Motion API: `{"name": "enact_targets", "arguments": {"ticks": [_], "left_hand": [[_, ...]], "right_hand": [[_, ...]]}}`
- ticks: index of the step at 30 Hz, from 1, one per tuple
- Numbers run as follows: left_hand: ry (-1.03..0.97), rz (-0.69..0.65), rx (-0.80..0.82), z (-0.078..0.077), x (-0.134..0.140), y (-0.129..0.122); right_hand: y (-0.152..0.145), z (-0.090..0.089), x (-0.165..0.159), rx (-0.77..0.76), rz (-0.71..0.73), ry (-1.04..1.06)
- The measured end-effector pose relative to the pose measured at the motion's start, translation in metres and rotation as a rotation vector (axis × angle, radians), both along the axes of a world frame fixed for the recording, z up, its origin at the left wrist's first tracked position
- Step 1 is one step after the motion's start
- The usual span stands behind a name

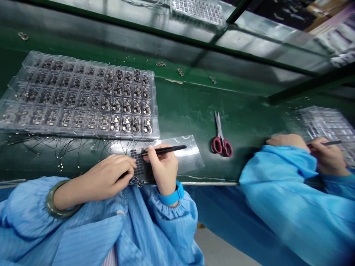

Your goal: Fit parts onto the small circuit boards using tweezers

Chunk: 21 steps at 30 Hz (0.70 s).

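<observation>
My right hand [163,166] grips a pair of black tweezers [172,149], their tips over a grid of small black pads [138,166]. That grid lies on a clear plastic sheet [191,155] at the table's front edge. My left hand [111,175] is curled on the other side of the pads, its index fingertip at their edge. Below its fingers a small circuit board [135,181] sticks out, held near the thumb; the hand partly hides it. Thin black cables [77,151] with tiny bright ends lie behind my left forearm.
A clear tray [158,127] filled with circuit boards stands at the back left. Red-handled scissors [220,142] lie to the right. A co-worker's blue sleeve [277,177] and hands are at the right, beside another tray [330,125]. Small metallic parts [180,72] lie under a green shelf frame.
</observation>
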<state>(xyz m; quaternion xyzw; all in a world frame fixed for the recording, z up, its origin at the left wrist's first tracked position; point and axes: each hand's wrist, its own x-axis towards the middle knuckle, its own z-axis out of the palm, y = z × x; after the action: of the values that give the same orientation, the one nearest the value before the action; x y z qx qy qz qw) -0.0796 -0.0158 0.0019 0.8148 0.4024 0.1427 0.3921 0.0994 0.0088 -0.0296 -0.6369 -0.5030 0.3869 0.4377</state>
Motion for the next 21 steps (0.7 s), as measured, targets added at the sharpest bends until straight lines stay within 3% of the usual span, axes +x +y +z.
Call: {"name": "enact_targets", "arguments": {"ticks": [8,16,21], "left_hand": [[-0.033,0.011,0.009,-0.001,-0.001,-0.001],[-0.062,0.045,0.031,-0.003,0.001,0.001],[-0.104,0.02,0.079,-0.008,0.004,0.008]], "right_hand": [[-0.002,-0.002,-0.004,0.029,-0.021,-0.117],[-0.002,0.002,0.005,-0.003,-0.023,0.105],[0.003,-0.007,0.014,0.01,-0.174,0.224]]}}
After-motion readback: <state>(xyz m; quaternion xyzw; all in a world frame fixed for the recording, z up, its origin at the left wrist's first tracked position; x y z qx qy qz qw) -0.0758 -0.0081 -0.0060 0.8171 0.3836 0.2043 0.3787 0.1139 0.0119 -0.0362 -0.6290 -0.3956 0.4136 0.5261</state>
